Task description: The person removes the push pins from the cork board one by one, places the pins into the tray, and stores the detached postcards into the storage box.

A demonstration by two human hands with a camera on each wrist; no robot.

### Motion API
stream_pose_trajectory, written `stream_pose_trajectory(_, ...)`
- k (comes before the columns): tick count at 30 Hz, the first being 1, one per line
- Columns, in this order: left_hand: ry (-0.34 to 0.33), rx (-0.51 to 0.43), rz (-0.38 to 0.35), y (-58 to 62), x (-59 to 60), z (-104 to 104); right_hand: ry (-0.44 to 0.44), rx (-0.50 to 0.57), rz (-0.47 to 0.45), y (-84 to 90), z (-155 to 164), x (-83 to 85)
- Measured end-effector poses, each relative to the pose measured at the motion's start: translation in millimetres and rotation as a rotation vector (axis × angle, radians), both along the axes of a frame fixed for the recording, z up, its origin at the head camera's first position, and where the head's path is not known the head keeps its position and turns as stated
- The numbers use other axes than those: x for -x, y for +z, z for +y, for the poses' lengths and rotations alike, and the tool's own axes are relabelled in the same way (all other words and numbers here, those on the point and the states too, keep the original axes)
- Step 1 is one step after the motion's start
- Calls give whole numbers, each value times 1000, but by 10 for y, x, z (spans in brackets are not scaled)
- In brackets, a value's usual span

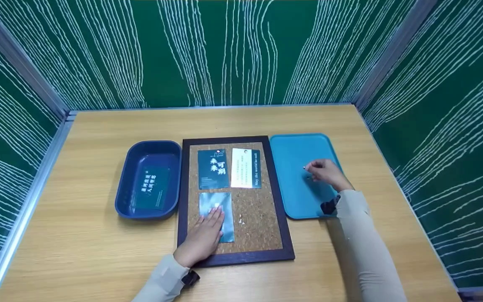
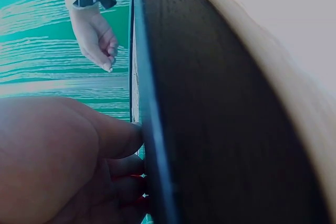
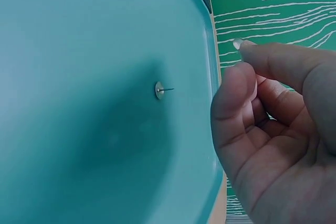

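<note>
On the wooden table (image 1: 99, 251), ringed by green patterned walls (image 1: 208, 50), a dark-framed cork board (image 1: 258, 218) lies between a navy tray (image 1: 124, 197) on its left and a light blue tray (image 1: 296, 155) on its right. Two cards (image 1: 213, 168) sit side by side on the upper half of the cork, and another dark card (image 1: 152, 188) lies inside the navy tray. The left hand (image 1: 201, 239) lies flat, fingers straight, pressing a pale blue card (image 1: 208, 201) onto the lower left of the board. The right hand (image 1: 324, 173) hovers over the light blue tray with its fingers curled in together; whether anything sits between its fingertips I cannot tell. Just beside it, a single thumbtack (image 3: 159, 89) rests on the tray floor, pin pointing up.
</note>
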State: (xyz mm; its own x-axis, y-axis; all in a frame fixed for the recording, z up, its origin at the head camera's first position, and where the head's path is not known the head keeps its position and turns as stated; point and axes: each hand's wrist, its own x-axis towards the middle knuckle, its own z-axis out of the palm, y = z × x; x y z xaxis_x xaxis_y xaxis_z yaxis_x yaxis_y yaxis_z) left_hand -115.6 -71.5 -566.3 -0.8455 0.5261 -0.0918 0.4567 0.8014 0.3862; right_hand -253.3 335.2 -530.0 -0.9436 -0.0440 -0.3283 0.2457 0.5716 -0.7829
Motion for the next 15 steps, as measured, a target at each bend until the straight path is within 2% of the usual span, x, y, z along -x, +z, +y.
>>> stream_pose_trajectory(7, 0, 40, -4, 12, 0, -1, -3, -16, -8, 1, 11, 3)
stream_pose_trajectory(15, 1, 28, -7, 20, -7, -4, -3, -20, -16, 25, -7, 1)
